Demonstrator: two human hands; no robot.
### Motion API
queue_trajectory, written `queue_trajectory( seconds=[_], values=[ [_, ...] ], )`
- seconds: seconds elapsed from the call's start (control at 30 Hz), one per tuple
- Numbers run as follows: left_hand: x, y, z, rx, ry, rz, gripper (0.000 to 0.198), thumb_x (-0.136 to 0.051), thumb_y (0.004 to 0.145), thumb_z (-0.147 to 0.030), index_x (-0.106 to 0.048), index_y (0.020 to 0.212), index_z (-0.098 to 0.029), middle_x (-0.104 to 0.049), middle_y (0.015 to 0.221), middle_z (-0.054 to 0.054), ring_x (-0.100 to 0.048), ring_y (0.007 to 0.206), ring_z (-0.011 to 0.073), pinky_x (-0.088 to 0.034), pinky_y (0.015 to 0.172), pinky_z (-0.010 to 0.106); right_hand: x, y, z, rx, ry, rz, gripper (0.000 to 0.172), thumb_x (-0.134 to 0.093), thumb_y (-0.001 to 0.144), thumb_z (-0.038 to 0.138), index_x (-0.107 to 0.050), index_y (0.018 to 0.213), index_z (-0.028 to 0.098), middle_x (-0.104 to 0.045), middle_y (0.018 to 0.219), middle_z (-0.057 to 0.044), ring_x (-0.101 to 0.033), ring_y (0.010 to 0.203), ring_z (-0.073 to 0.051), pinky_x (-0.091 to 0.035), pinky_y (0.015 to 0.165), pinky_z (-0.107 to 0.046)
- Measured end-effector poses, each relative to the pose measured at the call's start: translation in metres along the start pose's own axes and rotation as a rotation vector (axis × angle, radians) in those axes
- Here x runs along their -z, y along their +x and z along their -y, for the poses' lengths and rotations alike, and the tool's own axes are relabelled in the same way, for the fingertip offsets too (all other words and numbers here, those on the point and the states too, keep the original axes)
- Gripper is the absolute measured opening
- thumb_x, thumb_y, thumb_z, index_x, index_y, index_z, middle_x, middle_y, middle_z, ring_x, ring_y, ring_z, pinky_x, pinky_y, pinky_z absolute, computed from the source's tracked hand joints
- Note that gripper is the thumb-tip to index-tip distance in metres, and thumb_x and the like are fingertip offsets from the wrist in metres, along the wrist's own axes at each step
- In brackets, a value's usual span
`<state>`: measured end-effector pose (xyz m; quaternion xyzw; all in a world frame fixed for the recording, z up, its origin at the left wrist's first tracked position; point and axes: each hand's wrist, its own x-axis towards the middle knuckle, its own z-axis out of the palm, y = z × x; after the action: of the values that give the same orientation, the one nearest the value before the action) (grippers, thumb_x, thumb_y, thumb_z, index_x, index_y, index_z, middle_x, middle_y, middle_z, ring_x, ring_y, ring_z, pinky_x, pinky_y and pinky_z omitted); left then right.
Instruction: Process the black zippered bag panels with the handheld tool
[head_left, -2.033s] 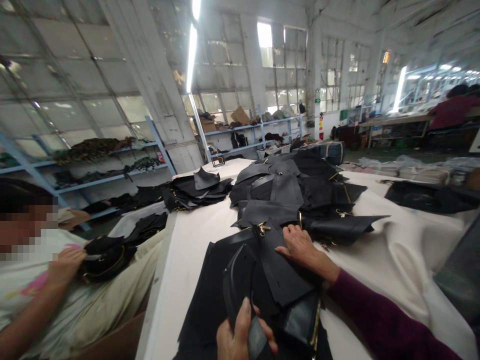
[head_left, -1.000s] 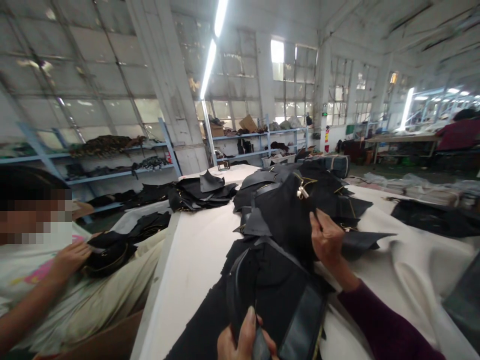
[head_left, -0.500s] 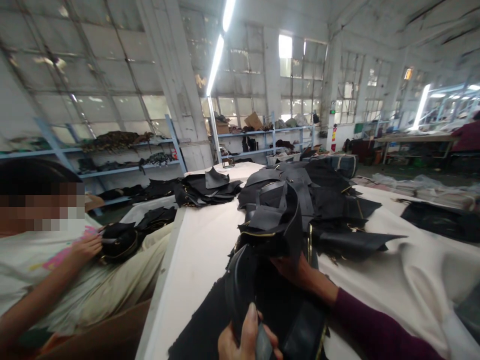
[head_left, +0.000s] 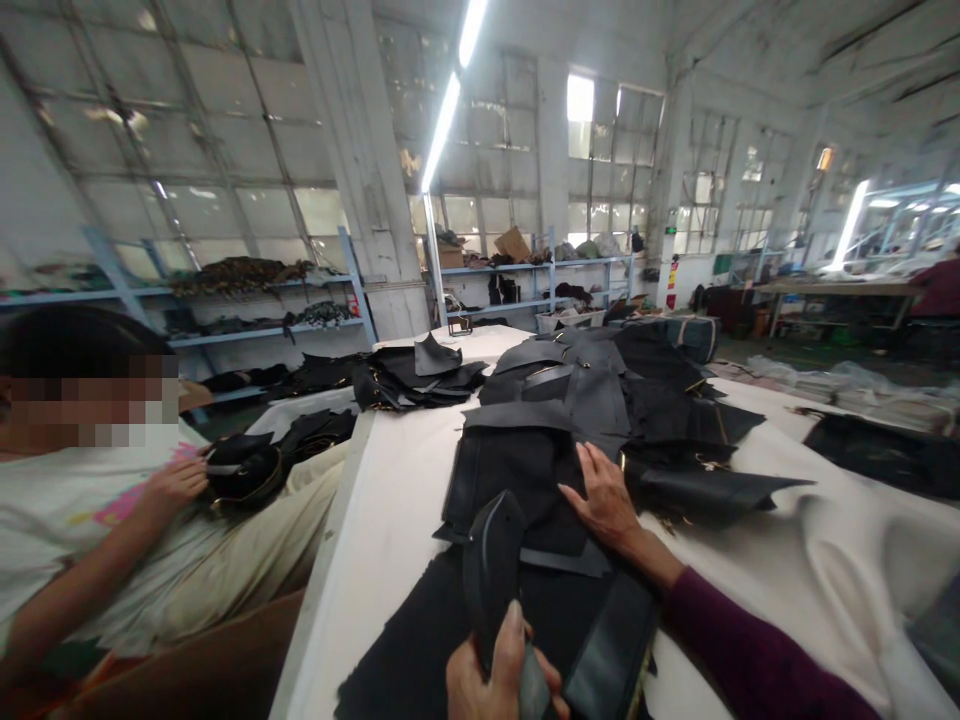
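My left hand [head_left: 504, 668] is at the bottom centre, closed around a curved, glossy black hand tool [head_left: 491, 560] with a grey grip. Its exact kind is not clear. The thumb lies along the top of the tool, which points forward over the dark pieces. My right hand [head_left: 606, 500], in a purple sleeve, rests palm down with fingers stretched on the right edge of a flat black bag panel [head_left: 510, 465]. This panel overlaps a larger black piece [head_left: 420, 630] nearer to me, which has a glossy strip and a gold zip edge at its right.
Behind the panel lies a heap of black bag pieces [head_left: 660, 380] with gold zips. A smaller stack [head_left: 420, 375] sits at the far left of the white table [head_left: 382, 480]. At left, a co-worker [head_left: 112, 540] handles a black bag piece [head_left: 244, 475]. Shelves [head_left: 517, 265] line the wall.
The black panel, raised and folded with its gold zip showing, now lies flat. My right hand has come out from under it and up onto its surface. My left hand has barely moved.
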<state>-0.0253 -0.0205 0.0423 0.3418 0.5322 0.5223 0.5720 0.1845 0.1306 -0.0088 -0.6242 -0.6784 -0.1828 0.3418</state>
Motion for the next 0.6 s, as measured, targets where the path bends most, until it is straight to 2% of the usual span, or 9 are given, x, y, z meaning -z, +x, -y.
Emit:
queue_trajectory(
  seconds=[0.13, 0.23, 0.3, 0.4, 0.47, 0.6],
  values=[
    [-0.002, 0.003, 0.01, 0.011, 0.059, -0.01, 0.053, -0.063, 0.061, -0.068, -0.057, 0.058, -0.016, -0.058, 0.039, 0.007, -0.054, 0.032, 0.0192, -0.041, 0.038, 0.025, -0.007, -0.003, 0.006, 0.044, -0.013, 0.108, 0.058, -0.051, 0.09, 0.04, -0.041, 0.134, 0.004, -0.045, 0.136, -0.025, -0.039, 0.127, -0.035, -0.03, 0.104, -0.051],
    [-0.005, 0.003, 0.017, 0.004, 0.089, -0.038, 0.052, -0.062, 0.062, -0.068, -0.056, 0.057, -0.017, -0.057, 0.037, 0.007, -0.052, 0.031, 0.0178, -0.042, 0.039, 0.026, -0.007, -0.005, 0.02, 0.121, 0.006, 0.189, 0.061, -0.052, 0.09, 0.04, -0.039, 0.135, 0.001, -0.043, 0.138, -0.024, -0.037, 0.129, -0.032, -0.029, 0.107, -0.046],
    [-0.007, 0.002, 0.02, -0.006, 0.092, -0.052, 0.051, -0.062, 0.062, -0.068, -0.055, 0.056, -0.018, -0.056, 0.036, 0.005, -0.051, 0.031, 0.0172, -0.042, 0.038, 0.025, -0.009, -0.006, 0.03, 0.195, 0.025, 0.268, 0.06, -0.057, 0.087, 0.038, -0.039, 0.136, 0.006, -0.044, 0.139, -0.019, -0.038, 0.129, -0.029, -0.032, 0.106, -0.043],
    [-0.009, 0.0, 0.018, -0.01, 0.067, -0.029, 0.05, -0.062, 0.064, -0.067, -0.053, 0.057, -0.018, -0.055, 0.035, 0.004, -0.05, 0.029, 0.0162, -0.039, 0.035, 0.024, -0.017, -0.003, 0.04, 0.24, 0.027, 0.36, 0.057, -0.061, 0.085, 0.036, -0.042, 0.133, 0.013, -0.045, 0.139, -0.015, -0.043, 0.125, -0.03, -0.039, 0.1, -0.048],
    [-0.01, -0.001, 0.016, -0.003, 0.051, -0.032, 0.049, -0.062, 0.063, -0.066, -0.052, 0.058, -0.018, -0.055, 0.035, 0.003, -0.05, 0.028, 0.0157, -0.039, 0.034, 0.023, -0.021, 0.004, 0.043, 0.238, 0.018, 0.384, 0.049, -0.061, 0.086, 0.038, -0.048, 0.127, 0.015, -0.05, 0.132, -0.013, -0.05, 0.117, -0.029, -0.043, 0.093, -0.049],
    [-0.011, 0.0, 0.018, 0.029, 0.059, -0.111, 0.048, -0.064, 0.063, -0.065, -0.052, 0.062, -0.019, -0.055, 0.035, 0.002, -0.05, 0.029, 0.0168, -0.039, 0.034, 0.023, -0.028, 0.016, 0.044, 0.272, 0.02, 0.38, 0.023, -0.058, 0.089, 0.035, -0.061, 0.1, 0.015, -0.063, 0.1, -0.005, -0.06, 0.092, -0.021, -0.049, 0.082, -0.041]
  ],
)
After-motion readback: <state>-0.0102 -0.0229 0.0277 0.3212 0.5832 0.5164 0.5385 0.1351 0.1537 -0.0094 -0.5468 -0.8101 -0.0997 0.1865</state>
